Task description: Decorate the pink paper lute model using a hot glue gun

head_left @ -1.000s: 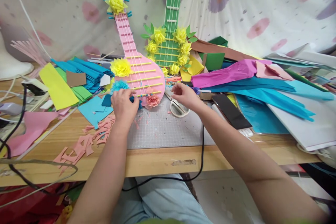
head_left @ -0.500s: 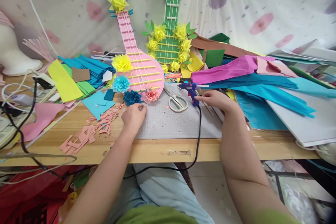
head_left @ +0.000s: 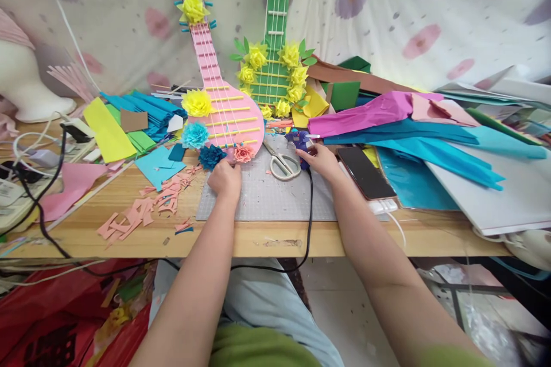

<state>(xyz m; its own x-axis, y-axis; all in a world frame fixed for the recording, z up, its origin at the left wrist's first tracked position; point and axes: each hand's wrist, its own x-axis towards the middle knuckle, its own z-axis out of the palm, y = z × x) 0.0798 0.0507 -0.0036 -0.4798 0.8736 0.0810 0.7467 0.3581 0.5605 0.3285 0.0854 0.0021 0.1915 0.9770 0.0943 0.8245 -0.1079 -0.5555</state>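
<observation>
A pink paper pipa (head_left: 235,100) with white strings leans at the back of the desk, trimmed with a yellow flower (head_left: 197,103), a light blue flower (head_left: 195,135), a dark blue flower (head_left: 210,156) and a coral flower (head_left: 244,153). At its lower edge, between the dark blue and coral flowers, my left hand (head_left: 226,178) is closed; its fingertips and whatever they hold are hidden. My right hand (head_left: 321,161) has its fingers round a blue glue gun (head_left: 297,140), partly covering it. White-handled scissors (head_left: 284,166) lie between my hands on a grey cutting mat (head_left: 267,200).
A green paper instrument (head_left: 275,28) stands behind. Coral paper scraps (head_left: 133,218) lie at left. A phone (head_left: 365,172) and crepe paper (head_left: 422,137) are on the right. The glue gun's black cord (head_left: 310,212) drops over the desk edge.
My left hand has moved up to the pipa's lower edge and now overlaps the flowers. My right hand has closed round the glue gun. The view has shifted slightly, showing the phone.
</observation>
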